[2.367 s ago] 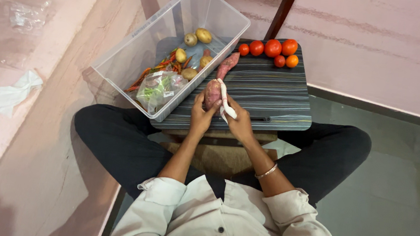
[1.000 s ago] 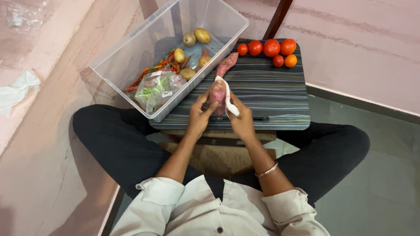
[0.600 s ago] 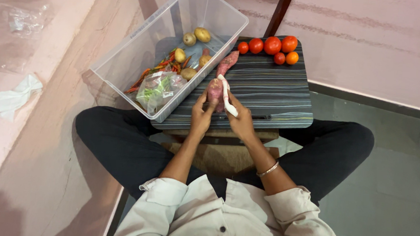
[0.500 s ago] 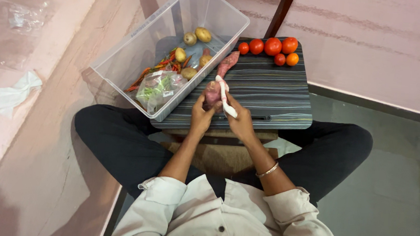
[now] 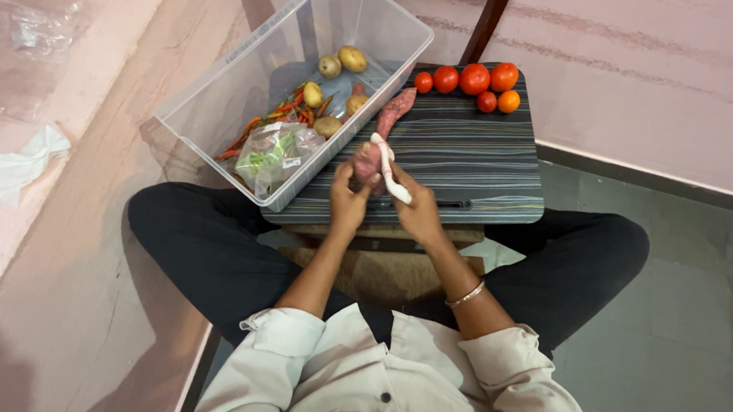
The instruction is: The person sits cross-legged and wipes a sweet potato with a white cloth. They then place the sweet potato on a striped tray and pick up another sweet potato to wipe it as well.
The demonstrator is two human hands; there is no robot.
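Note:
My left hand grips a reddish sweet potato over the near left part of the striped lap table. My right hand holds a white peeler, whose head lies against the potato's right side. A second sweet potato lies on the table beyond them, beside the clear plastic bin.
The bin holds small potatoes, red chillies and a bag of green vegetables. Several tomatoes sit at the table's far edge. A chair back stands behind. A white cloth and clear plastic lie on the ledge at left.
The peeler has stroked along the sweet potato while my left hand turned it slightly; both hands stay at the same spot over the table.

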